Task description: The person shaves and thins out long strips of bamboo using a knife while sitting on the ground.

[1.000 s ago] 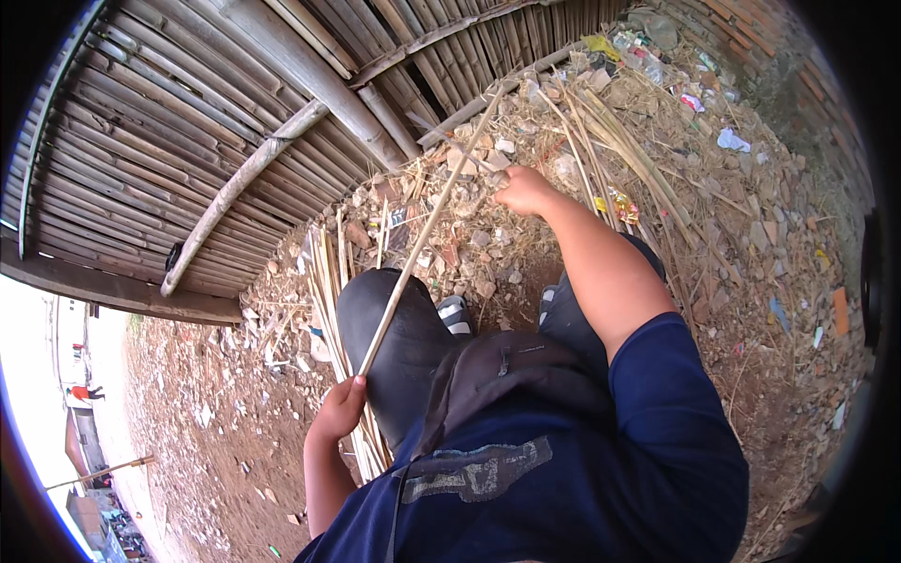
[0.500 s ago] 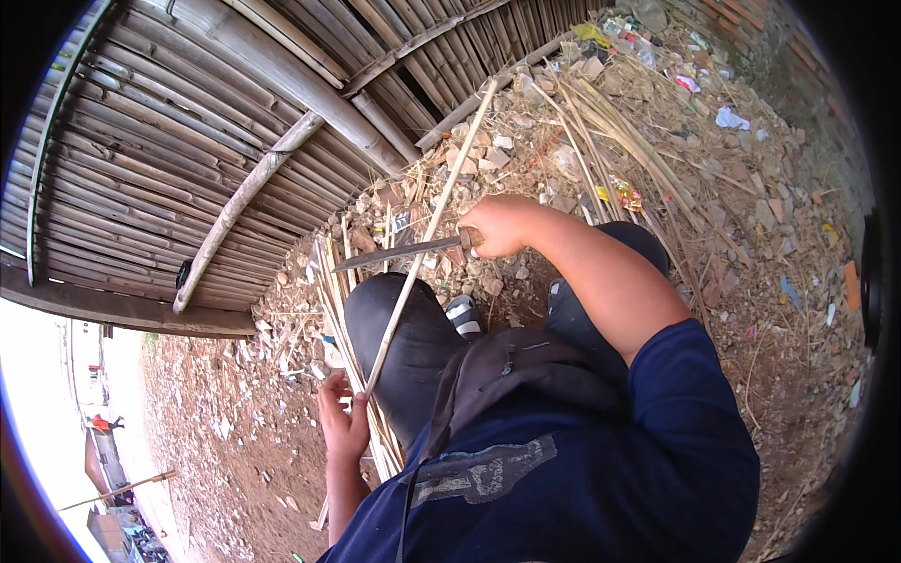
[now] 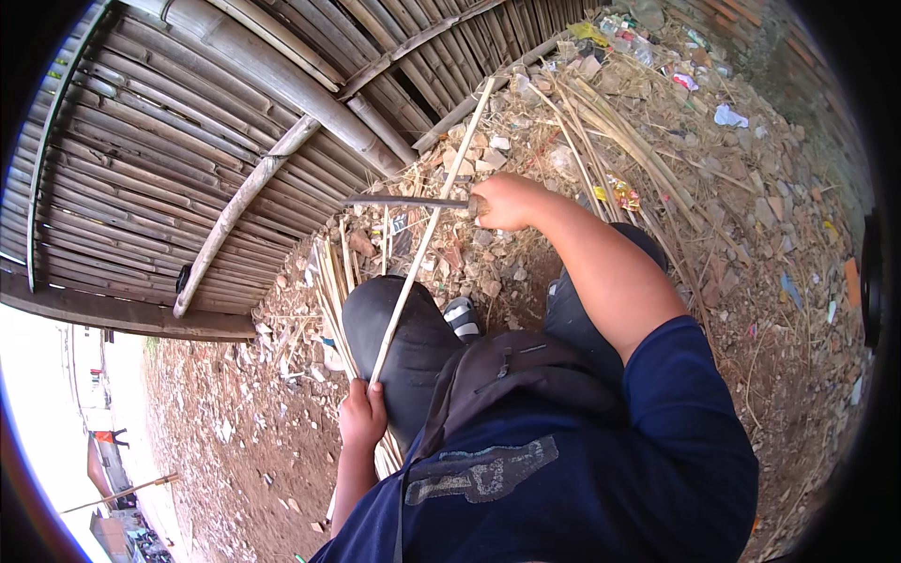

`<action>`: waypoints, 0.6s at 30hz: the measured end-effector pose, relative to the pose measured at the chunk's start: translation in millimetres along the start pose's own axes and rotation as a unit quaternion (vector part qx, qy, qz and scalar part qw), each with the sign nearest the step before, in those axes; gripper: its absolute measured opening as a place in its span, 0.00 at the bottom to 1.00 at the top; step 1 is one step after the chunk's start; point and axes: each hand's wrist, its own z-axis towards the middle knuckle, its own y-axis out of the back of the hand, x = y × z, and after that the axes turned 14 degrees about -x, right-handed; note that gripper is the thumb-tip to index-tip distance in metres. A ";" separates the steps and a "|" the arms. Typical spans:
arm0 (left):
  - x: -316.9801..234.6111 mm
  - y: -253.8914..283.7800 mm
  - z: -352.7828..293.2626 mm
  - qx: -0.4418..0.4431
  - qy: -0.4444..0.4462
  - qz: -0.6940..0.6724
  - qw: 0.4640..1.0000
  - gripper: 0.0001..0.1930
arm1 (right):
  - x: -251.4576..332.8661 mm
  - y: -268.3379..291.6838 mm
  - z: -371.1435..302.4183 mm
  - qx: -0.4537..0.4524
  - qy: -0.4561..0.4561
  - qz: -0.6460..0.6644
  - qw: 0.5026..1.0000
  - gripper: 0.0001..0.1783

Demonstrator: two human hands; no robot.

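Note:
My right hand (image 3: 504, 201) grips the handle of a long knife (image 3: 399, 201), its blade pointing left. The blade crosses a long pale bamboo strip (image 3: 415, 263); whether it touches the strip I cannot tell. Slanting across my left thigh, the strip runs from my left hand (image 3: 362, 415) up toward the bamboo wall. The fingers of my left hand are closed around its lower end. A bundle of similar split strips (image 3: 330, 286) lies beside the outside of my left leg, partly hidden behind the left hand.
A slatted bamboo wall (image 3: 122, 178) with poles rises at the upper left. More bamboo strips (image 3: 619, 127) lie on the ground to the right. Rubble, straw and litter such as a gold wrapper (image 3: 622, 194) cover the soil. A brick wall (image 3: 798, 75) stands at the far right.
The knife and my right hand have moved up along the strip, the blade now nearly level. My left hand's fingers, looser before, have closed on the strip's lower end.

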 end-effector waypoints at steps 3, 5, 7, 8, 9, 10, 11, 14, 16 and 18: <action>0.8 0.9 2.5 0.010 0.009 -0.032 0.999 0.19 | 28.4 -1.9 -10.4 0.081 0.054 0.015 0.995 0.13; 7.2 -2.3 2.9 0.006 0.004 -0.058 0.998 0.19 | 34.3 -9.5 -17.9 0.062 0.150 -0.020 0.987 0.12; 15.5 -3.3 3.4 0.041 0.031 -0.067 0.996 0.19 | 20.3 -19.4 -6.0 0.099 0.125 0.047 0.986 0.13; 18.0 -4.1 3.6 0.039 0.036 -0.074 0.996 0.19 | 11.2 -21.9 1.2 0.116 0.113 0.080 0.984 0.13; 19.2 -5.6 5.6 0.032 0.041 -0.084 0.995 0.20 | 3.0 -17.7 6.5 0.091 0.025 0.112 0.989 0.14; 19.7 -5.8 7.5 0.025 0.046 -0.093 0.994 0.20 | -7.3 -16.1 14.3 0.054 -0.022 0.112 0.992 0.16; 17.2 -4.0 10.0 0.035 0.045 -0.079 0.995 0.21 | -20.3 -15.7 20.5 0.028 -0.048 0.098 0.994 0.17; 6.3 4.7 13.0 0.047 0.052 -0.058 0.996 0.21 | -25.1 -19.8 22.9 -0.017 -0.067 0.077 0.995 0.18; 1.0 17.2 13.0 0.073 0.060 -0.062 0.994 0.22 | -19.2 -20.3 16.8 -0.013 -0.037 0.069 0.997 0.18; 5.4 21.5 5.1 0.105 0.068 -0.079 0.989 0.24 | 11.3 -7.5 2.9 0.025 0.020 0.065 0.997 0.18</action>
